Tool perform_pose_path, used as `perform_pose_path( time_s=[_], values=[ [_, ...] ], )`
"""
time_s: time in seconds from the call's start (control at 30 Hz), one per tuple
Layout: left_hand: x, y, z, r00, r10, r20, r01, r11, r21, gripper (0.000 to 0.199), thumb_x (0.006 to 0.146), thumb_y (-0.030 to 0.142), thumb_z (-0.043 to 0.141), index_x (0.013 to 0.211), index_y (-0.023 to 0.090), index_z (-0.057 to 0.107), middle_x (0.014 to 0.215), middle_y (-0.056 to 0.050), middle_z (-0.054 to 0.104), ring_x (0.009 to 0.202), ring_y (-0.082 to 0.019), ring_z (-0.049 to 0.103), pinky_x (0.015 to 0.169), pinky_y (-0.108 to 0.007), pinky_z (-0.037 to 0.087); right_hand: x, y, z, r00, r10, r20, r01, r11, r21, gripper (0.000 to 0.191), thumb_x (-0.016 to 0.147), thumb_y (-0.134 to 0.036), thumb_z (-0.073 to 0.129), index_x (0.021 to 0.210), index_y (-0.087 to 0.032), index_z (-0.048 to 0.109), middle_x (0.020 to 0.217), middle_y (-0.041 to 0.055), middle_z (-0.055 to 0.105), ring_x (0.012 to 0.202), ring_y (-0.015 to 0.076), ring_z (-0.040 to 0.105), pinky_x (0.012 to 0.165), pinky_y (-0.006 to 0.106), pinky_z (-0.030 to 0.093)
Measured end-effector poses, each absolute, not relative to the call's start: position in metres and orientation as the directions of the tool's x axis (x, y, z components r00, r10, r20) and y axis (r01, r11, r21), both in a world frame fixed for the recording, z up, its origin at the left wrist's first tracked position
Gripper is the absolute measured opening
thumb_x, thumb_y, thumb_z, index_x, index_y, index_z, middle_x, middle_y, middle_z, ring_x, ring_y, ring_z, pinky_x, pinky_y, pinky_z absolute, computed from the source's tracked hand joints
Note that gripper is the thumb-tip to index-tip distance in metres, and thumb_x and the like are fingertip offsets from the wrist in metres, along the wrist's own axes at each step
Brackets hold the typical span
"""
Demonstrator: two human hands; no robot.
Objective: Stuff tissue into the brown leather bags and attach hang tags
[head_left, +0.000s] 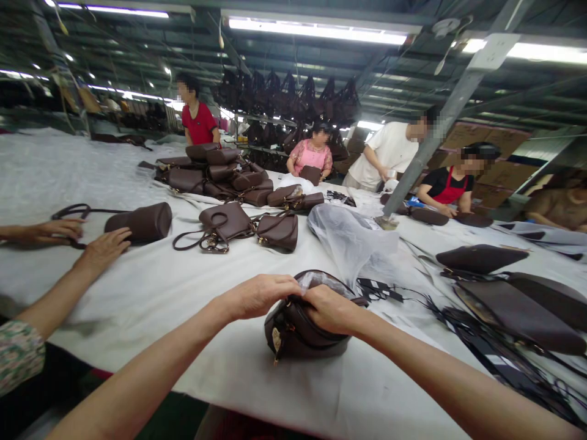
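A dark brown handbag [316, 345] stands on the white-covered table in front of me, its mouth facing up. Crumpled clear plastic [323, 282] shows inside the opening, and a gold-coloured pull hangs at its left side. From the left, my left hand [263, 297] reaches over the rim, fingers closed at the bag's edge by the plastic. My right hand [331, 310] is closed on the bag's rim, knuckles up, its fingertips hidden. The two hands nearly meet at the mouth.
A co-worker's hands [103, 250] rest on a brown bag [142, 223] and its strap at left. Brown bags [220, 174] are piled beyond. Clear plastic [353, 238], black tags [378, 288] and more bags [518, 311] lie right. A slanted metal post [435, 116] rises from the table; several people work behind.
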State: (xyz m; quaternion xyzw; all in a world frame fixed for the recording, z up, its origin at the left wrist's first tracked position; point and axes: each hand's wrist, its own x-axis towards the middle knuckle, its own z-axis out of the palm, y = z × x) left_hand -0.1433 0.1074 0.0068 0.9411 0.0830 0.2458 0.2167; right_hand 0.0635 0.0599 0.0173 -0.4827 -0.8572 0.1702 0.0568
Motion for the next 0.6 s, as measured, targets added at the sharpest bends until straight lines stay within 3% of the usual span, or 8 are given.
perform_pose_path(
  time_s=[0.1,0.17,0.27,0.33,0.47,0.6],
  values=[
    [-0.143,0.104,0.008,0.877,0.233,0.421,0.079,-0.933,0.351,0.037,0.089,0.005,0.039,0.116,0.018,0.059,0.115,-0.011,0.063,0.105,-0.019,0.060,0.091,-0.029,0.049,0.060,0.066,0.015,-0.469,0.878,-0.097,0.846,0.415,-0.335,0.032,0.078,-0.006,0.049,0.099,-0.013,0.072,0.095,0.0119,0.074,0.088,0.0225,0.066,0.075,0.028,0.046],
    [-0.144,0.100,0.007,0.883,0.220,0.414,0.094,-0.948,0.304,0.035,0.085,0.004,0.045,0.114,0.017,0.059,0.119,-0.013,0.061,0.109,-0.022,0.058,0.094,-0.031,0.048,0.059,0.068,0.021,-0.486,0.866,-0.120,0.834,0.418,-0.361,0.028,0.080,-0.010,0.051,0.096,-0.016,0.073,0.091,0.0071,0.075,0.083,0.0200,0.066,0.072,0.026,0.046],
    [-0.146,0.095,0.004,0.886,0.249,0.390,0.153,-0.953,0.260,0.035,0.077,0.005,0.054,0.110,0.017,0.057,0.116,-0.012,0.060,0.107,-0.024,0.057,0.091,-0.033,0.048,0.068,0.065,0.044,-0.560,0.810,-0.176,0.800,0.473,-0.369,0.021,0.080,-0.015,0.056,0.089,-0.021,0.074,0.082,0.0004,0.074,0.076,0.0167,0.064,0.067,0.023,0.045],
    [-0.144,0.093,0.002,0.880,0.282,0.383,0.205,-0.951,0.230,0.031,0.076,0.004,0.054,0.104,0.017,0.057,0.111,-0.011,0.061,0.101,-0.023,0.058,0.085,-0.031,0.049,0.082,0.059,0.068,-0.548,0.827,-0.122,0.812,0.491,-0.317,0.023,0.083,-0.016,0.053,0.090,-0.021,0.074,0.083,0.0020,0.074,0.077,0.0168,0.064,0.068,0.024,0.044],
    [-0.136,0.091,-0.001,0.850,0.316,0.422,0.264,-0.948,0.178,0.019,0.079,0.003,0.049,0.088,0.018,0.057,0.096,-0.006,0.062,0.087,-0.018,0.057,0.074,-0.026,0.047,0.120,0.041,0.108,-0.332,0.934,0.129,0.908,0.354,-0.227,0.026,0.090,-0.023,0.046,0.093,-0.019,0.071,0.080,0.0041,0.072,0.073,0.0168,0.063,0.066,0.025,0.042],
    [-0.124,0.074,-0.007,0.760,0.351,0.546,0.335,-0.933,0.134,0.012,0.087,0.014,0.051,0.076,0.019,0.053,0.083,-0.005,0.061,0.074,-0.017,0.055,0.062,-0.026,0.043,0.144,0.006,0.102,-0.148,0.988,0.054,0.919,0.157,-0.361,0.023,0.090,-0.028,0.046,0.082,-0.019,0.065,0.059,-0.0007,0.062,0.057,0.0139,0.061,0.057,0.024,0.043]
  ],
)
